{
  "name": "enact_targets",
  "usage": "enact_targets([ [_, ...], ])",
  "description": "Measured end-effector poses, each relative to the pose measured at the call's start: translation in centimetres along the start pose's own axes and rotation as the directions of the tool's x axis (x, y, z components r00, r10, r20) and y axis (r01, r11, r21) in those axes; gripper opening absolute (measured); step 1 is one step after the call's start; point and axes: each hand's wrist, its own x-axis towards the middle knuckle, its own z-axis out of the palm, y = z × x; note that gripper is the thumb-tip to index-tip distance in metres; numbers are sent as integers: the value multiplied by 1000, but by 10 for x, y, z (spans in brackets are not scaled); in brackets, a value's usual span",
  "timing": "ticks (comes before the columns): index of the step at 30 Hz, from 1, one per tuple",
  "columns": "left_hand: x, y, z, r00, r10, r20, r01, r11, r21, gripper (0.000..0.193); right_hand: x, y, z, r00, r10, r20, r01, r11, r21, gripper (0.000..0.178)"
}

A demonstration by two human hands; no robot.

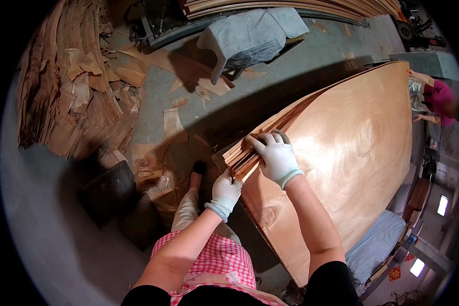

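A broad stack of thin tan wood veneer sheets [352, 132] lies in front of me, reaching toward the far right. At its near left corner, the edges of several veneer sheets [242, 155] are bunched in a raised, layered fold. My left hand [226, 194], in a white glove with grey fingertips, is closed on the corner of these sheets, its fingertips partly hidden. Above it, my right hand [278, 157], gloved the same way, curls its fingers over the bunched sheets and presses on them.
Another person [438, 99] holds the stack's far end. Torn veneer [76, 102] is heaped at left, with scraps on the floor. A cloth-covered bench [252, 38] stands beyond, before more stacked sheets [290, 6]. Dark blocks [107, 191] sit at lower left.
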Motion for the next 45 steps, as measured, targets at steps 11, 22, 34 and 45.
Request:
enact_targets([
  [11, -14, 26, -10, 995, -98, 12, 98, 966, -238, 63, -18, 7, 13, 996, -14, -85, 15, 1000, 18, 37],
  [22, -24, 46, -21, 887, 460, 41, -398, 715, 575, 74, -47, 3, 18, 946, 61, -318, -38, 996, 78, 23],
  [34, -38, 46, 15, 978, 195, 74, -208, 927, 313, 26, -148, -21, 14, 664, 514, -543, -293, 847, 443, 42],
  [45, -166, 194, 73, 916, 239, 324, -33, 846, -532, 33, -413, -193, 169, 369, 455, 811, 740, -671, 40, 73],
])
